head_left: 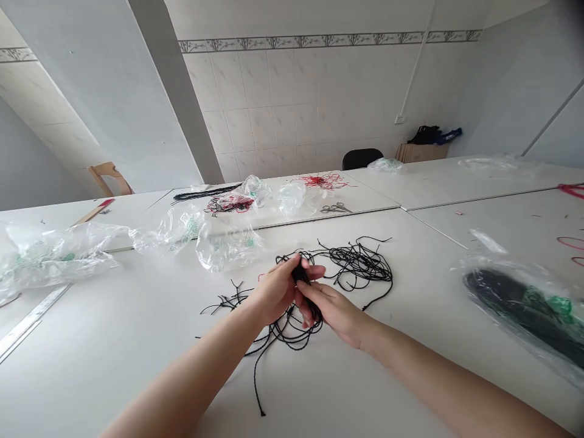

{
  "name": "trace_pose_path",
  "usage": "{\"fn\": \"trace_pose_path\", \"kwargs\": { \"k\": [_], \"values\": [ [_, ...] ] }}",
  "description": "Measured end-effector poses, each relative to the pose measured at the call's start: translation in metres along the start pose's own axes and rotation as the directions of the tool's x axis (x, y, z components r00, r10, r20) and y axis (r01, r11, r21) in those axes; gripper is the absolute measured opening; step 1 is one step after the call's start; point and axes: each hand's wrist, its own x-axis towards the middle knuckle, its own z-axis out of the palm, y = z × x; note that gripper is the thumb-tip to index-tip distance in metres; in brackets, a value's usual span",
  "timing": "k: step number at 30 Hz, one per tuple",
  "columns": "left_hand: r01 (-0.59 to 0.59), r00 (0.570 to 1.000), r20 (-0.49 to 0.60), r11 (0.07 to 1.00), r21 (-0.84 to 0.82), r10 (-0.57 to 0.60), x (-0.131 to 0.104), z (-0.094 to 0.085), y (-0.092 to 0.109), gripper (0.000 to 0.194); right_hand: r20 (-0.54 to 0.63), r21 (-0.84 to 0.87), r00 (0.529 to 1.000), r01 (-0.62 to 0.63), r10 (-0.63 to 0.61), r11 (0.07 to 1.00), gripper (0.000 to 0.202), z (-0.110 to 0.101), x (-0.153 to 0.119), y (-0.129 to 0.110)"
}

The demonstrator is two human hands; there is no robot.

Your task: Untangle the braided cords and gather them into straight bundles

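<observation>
A bundle of black cords is held between my two hands above the white table. My left hand is wrapped round its upper part, with the thumb near the top end. From the right, my right hand pinches the middle of the same bundle with thumb and fingers. Loose black cords with knotted ends spread on the table beneath and to the left of my hands. Just beyond my right hand lies a tangled pile of black cords.
Clear plastic bags lie along the left and back. Scissors and red cords are farther back. A bagged black bundle lies at right, a metal ruler at left. A black chair stands behind the tables.
</observation>
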Motion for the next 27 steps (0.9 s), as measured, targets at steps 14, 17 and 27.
{"fn": "trace_pose_path", "kwargs": {
  "k": [14,17,27],
  "values": [
    [0.150,0.983,-0.041,0.917,-0.370,-0.177,0.035,-0.055,-0.008,0.028,0.069,0.012,0.995,-0.073,0.072,0.997,0.051,-0.005,0.017,0.026],
    [0.149,0.986,-0.007,0.906,-0.397,-0.165,0.036,-0.055,-0.009,0.030,0.042,-0.024,0.995,-0.085,0.086,0.996,0.043,-0.005,0.014,0.026],
    [0.166,0.984,0.007,0.887,-0.431,-0.181,0.043,-0.060,-0.012,0.036,-0.022,-0.629,0.985,0.118,-0.169,0.768,0.027,-0.044,0.006,-0.021]
  ]
}}
